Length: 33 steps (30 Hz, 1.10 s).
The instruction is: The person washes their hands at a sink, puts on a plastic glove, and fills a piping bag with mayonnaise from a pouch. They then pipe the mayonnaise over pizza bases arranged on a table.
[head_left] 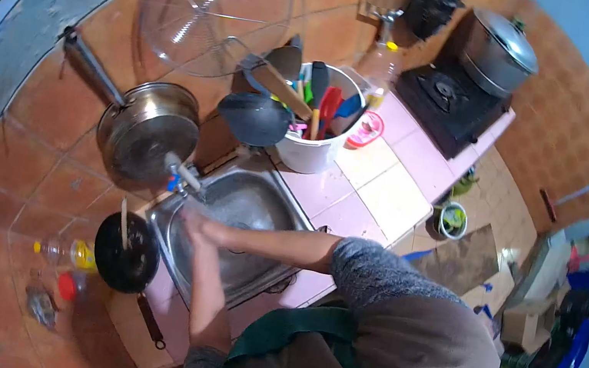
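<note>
My left hand (197,236) and my right hand (212,229) meet over the left side of the steel sink (251,186), just below the tap (187,176) with its blue handle. The hands overlap and touch each other. Their fingers are blurred, so I cannot make out whether they are spread or closed, and nothing held shows. Beside the sink, left of my hands, a black frying pan (129,265) has a wooden stick or spoon handle in it. A steel saucepan (147,132) hangs on the tiled wall behind the tap.
A white bucket (307,156) of utensils stands past the sink, with a dark wok-like pan (252,119) beside it. Farther right is a black stove (446,92) bearing a lidded pot (497,54). A wire rack (219,8) hangs above. Bottles (69,252) stand at the left.
</note>
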Each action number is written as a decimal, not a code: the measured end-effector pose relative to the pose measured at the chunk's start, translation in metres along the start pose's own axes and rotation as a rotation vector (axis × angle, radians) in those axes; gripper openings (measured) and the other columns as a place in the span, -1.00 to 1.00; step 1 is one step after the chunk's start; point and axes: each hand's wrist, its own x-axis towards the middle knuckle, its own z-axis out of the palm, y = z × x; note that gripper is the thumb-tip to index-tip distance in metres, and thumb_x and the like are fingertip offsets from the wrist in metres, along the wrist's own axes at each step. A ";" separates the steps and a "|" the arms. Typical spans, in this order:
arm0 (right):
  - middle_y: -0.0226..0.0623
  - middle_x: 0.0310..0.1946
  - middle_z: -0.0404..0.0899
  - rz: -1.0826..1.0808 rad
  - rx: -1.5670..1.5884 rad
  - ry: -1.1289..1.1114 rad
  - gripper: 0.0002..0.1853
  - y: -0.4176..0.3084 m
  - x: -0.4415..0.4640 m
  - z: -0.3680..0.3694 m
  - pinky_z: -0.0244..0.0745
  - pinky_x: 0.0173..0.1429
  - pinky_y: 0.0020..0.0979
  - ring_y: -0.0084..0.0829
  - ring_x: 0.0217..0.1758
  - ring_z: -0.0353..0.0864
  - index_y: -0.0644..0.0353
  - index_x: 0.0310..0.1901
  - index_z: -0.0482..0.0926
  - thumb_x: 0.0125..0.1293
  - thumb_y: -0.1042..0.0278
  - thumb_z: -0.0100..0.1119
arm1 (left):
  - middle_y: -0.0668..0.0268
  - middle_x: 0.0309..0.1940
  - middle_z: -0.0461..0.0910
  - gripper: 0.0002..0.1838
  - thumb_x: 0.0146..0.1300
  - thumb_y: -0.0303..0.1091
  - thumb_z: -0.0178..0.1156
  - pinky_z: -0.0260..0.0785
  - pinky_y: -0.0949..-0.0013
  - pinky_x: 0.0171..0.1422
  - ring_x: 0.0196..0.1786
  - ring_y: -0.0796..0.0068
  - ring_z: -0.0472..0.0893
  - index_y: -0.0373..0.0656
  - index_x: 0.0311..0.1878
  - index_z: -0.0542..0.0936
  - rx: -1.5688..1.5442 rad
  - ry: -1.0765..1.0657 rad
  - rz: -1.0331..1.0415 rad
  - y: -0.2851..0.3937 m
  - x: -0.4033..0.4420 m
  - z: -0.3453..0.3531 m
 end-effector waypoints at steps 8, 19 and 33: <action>0.03 0.31 0.23 -0.007 -0.157 -0.021 -0.44 -0.011 -0.003 -0.004 -0.08 0.52 -0.25 -0.17 0.42 0.14 0.26 0.29 0.29 0.48 -0.02 -0.27 | 0.30 0.45 0.12 -0.44 0.47 -0.15 -0.17 -0.08 0.27 0.52 0.48 0.40 0.11 -0.07 0.47 0.11 -0.154 -0.133 -0.008 0.003 0.003 0.006; -0.02 0.40 0.11 -0.005 -0.260 -0.004 -0.37 -0.016 -0.005 -0.013 -0.18 0.55 -0.23 -0.18 0.50 0.01 0.22 0.36 0.21 0.47 -0.10 -0.29 | 0.37 0.52 0.00 -0.39 0.45 -0.20 -0.17 -0.25 0.17 0.59 0.54 0.32 0.01 0.02 0.53 0.00 -0.559 -0.318 0.125 -0.039 0.051 -0.046; -0.09 0.50 -0.01 -0.315 -0.306 -0.292 -0.26 0.037 0.022 -0.021 -0.29 0.58 -0.15 -0.20 0.58 -0.12 0.20 0.44 0.14 0.45 -0.22 -0.33 | 0.20 0.27 0.34 -0.45 0.37 0.05 -0.11 0.11 0.01 0.40 0.33 0.17 0.30 -0.07 0.30 0.34 -0.408 -0.615 0.094 -0.031 0.081 -0.110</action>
